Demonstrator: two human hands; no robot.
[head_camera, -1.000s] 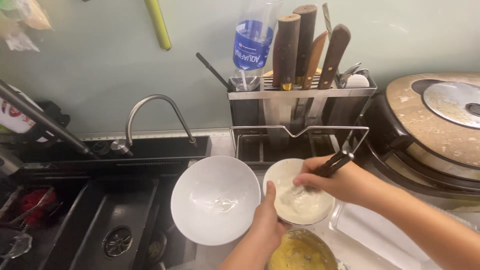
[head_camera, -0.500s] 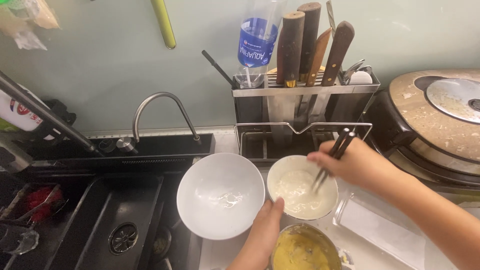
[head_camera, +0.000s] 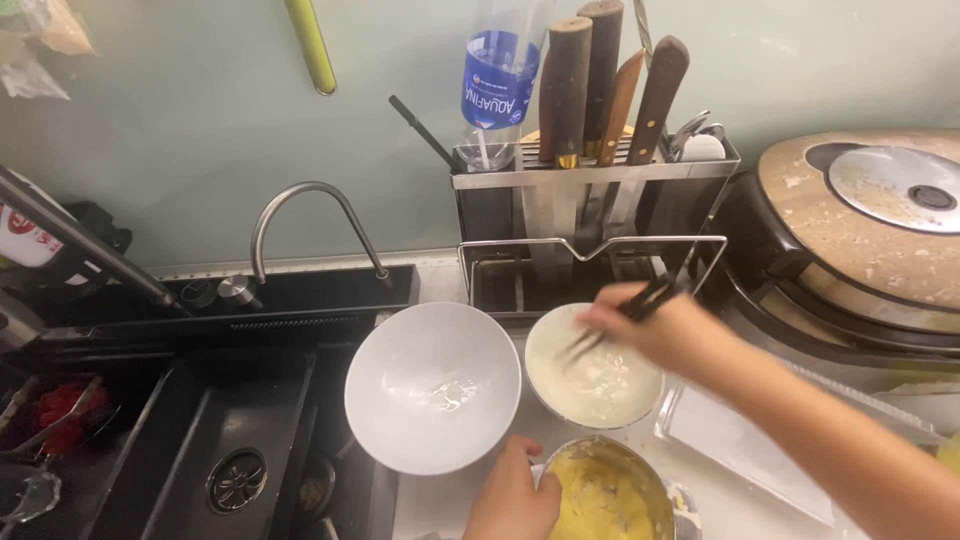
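Right hand (head_camera: 665, 330), grip closed on dark chopsticks (head_camera: 625, 315), stirs the half-mixed white batter in the small bowl (head_camera: 595, 375); left hand (head_camera: 512, 495), loosely curled, steadies the yellow-filled metal bowl (head_camera: 605, 495) at the worktop's front edge.

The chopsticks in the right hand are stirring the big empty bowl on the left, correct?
Not quite. In the head view, the right hand holds the chopsticks in the smaller bowl of white mixture, not in the big bowl beside it.
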